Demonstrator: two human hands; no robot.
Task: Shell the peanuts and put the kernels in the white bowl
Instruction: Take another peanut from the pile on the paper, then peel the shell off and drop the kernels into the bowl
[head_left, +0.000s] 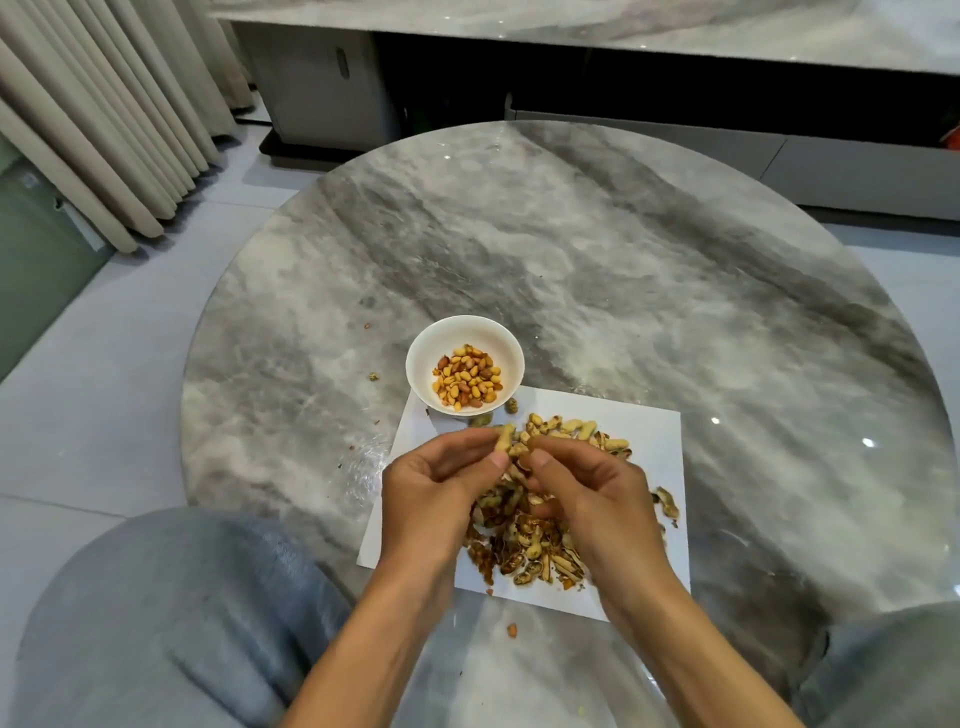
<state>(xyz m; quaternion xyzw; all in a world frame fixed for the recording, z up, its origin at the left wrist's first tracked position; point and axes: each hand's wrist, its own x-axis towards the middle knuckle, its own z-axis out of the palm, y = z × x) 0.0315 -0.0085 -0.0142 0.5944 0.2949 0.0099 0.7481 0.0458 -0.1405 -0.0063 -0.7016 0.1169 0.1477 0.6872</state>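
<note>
Pinching a single peanut (504, 439) between thumb and curled fingers, the left hand (434, 496) meets the right hand (587, 499) just below the middle of the frame, and the right hand's fingertips close narrowly on the same pod from the other side. Both hands hover over a white sheet of paper (654, 431) that lies on the round grey marble table (597, 270). Under and between the wrists sits a heap of broken shells (524, 551), brown and split open, while a smaller cluster of whole peanuts (582, 431) lies toward the upper edge of the sheet, just above the fingers. The white bowl (464, 332) stands at the sheet's upper left corner, close to the left hand but not touching it, with a mound of yellow and reddish kernels (467, 375) in its bottom. A stray kernel (512, 630) rests on the table below the sheet, between the forearms.
</note>
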